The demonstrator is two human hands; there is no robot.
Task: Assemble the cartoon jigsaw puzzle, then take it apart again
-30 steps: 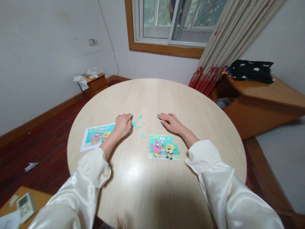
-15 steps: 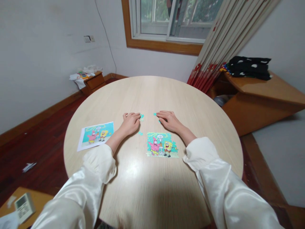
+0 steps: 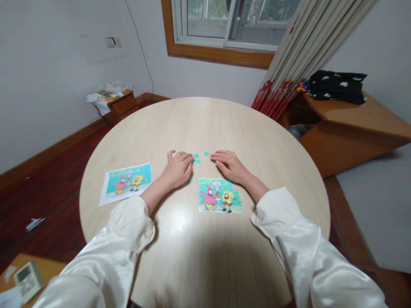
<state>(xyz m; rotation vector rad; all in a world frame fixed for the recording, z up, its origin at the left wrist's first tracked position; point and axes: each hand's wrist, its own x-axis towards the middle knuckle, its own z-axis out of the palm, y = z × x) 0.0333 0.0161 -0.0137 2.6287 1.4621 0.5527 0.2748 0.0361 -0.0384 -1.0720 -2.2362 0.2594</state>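
Note:
A jigsaw puzzle point(image 3: 221, 196), mostly assembled with cartoon figures on turquoise, lies flat in front of me. Beyond it, my left hand point(image 3: 178, 168) rests palm down with its fingers stretched out, the fingertips at a few loose turquoise puzzle pieces point(image 3: 197, 161). My right hand point(image 3: 231, 164) is flat on the other side, fingers extended and nothing visibly held. Just left of its fingertips is a single puzzle piece point(image 3: 206, 154). Under the edge of my left hand another small piece point(image 3: 190, 180) partly shows. To the left lies a printed sheet point(image 3: 128, 183) with the same picture.
All of this is on a round wooden table point(image 3: 199, 124). A small drawer cabinet point(image 3: 123, 105) stands behind left, and a tilted-looking wooden cabinet point(image 3: 356, 132) with dark cloth on top at right. A remote-like device point(image 3: 28, 282) lies on a surface at lower left.
My left hand has shifted slightly right, and the loose pieces beside it now show more. The right fingertips have come off the single piece. The view has tilted a little.

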